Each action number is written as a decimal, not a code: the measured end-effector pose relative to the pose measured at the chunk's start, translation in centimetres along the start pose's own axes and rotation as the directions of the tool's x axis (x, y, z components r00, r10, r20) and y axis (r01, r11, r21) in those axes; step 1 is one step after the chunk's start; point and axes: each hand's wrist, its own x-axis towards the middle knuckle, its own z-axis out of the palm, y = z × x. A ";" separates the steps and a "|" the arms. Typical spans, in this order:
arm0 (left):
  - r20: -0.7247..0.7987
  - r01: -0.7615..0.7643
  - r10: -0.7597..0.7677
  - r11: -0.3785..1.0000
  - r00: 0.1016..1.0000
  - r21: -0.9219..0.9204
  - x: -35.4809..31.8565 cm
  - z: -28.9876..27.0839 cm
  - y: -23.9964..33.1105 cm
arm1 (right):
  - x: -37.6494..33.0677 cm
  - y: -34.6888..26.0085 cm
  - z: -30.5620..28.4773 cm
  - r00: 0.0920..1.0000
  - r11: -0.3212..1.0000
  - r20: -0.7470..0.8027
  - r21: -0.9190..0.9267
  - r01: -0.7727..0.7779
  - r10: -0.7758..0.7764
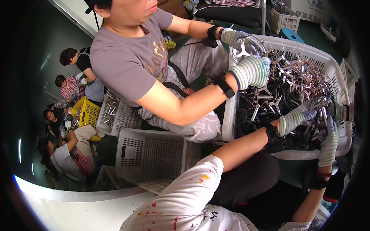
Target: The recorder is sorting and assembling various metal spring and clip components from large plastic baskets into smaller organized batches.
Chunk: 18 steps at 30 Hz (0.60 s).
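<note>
My left hand point(295, 118), in a striped knit glove, reaches over the right side of a large white crate point(229, 119). Its fingers close on a silvery metal piece with a coiled dark cable point(320, 102); the grip is partly hidden. My right hand point(329, 143), gloved alike, comes up at the crate's near right corner. Its fingers are stretched out and apart, close beside that piece. Under my hands lies a heap of Y-shaped metal pieces point(274, 104) with black cables and coppery wire ends.
Across from me a co-worker's gloved hands point(252, 72) hold another coiled cable with a metal piece point(243, 50) over the crate's far left corner. A grey crate point(150, 134) stands to my left. Beyond are a yellow crate point(90, 113), several seated people and a blue stool point(291, 34).
</note>
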 end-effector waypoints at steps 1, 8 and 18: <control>-0.076 -0.008 0.012 0.999 0.997 0.050 -0.4 -2.6 0.1 | 0.4 2.2 2.6 0.995 0.999 0.098 -0.031 0.024 -0.021; -0.138 -0.311 0.315 0.949 0.939 0.054 2.6 -4.7 -4.5 | 2.5 5.0 0.6 0.939 0.982 0.287 -0.076 -0.175 0.190; -0.138 -0.102 0.178 0.894 0.974 0.436 3.1 -3.5 -4.9 | 0.7 6.8 -1.6 0.952 0.982 0.246 -0.105 -0.160 0.181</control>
